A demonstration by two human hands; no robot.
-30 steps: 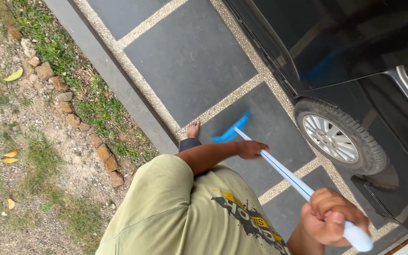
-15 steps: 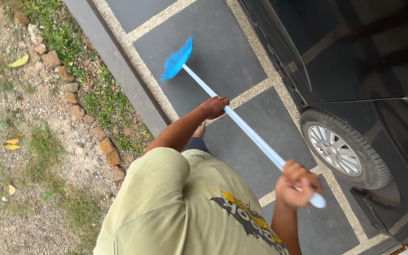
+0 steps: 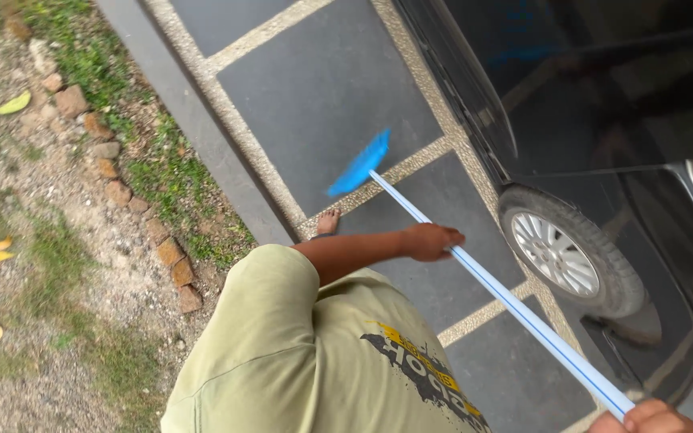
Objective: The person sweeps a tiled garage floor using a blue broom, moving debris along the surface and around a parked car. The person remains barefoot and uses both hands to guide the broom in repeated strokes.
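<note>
I hold a long broom with a pale blue-and-white handle [image 3: 507, 301] and a bright blue brush head [image 3: 359, 164] that rests on the dark paving. My left hand [image 3: 431, 240] grips the handle partway down, arm stretched across my olive shirt. At the bottom right edge, my right hand [image 3: 643, 418] is closed on the handle's top end and only partly in view. My bare foot [image 3: 328, 222] stands just below the brush head.
A black car [image 3: 603, 96] fills the right side, its wheel [image 3: 559, 252] close to the broom handle. Dark paving slabs [image 3: 322, 88] with pebbled joints lie ahead. A grey kerb [image 3: 194, 120], a row of stones, grass and gravel run along the left.
The brush head swung out to the far left, then came back toward my foot. My right hand dropped to the bottom edge of the view, and my left hand moved down and right with the handle.
</note>
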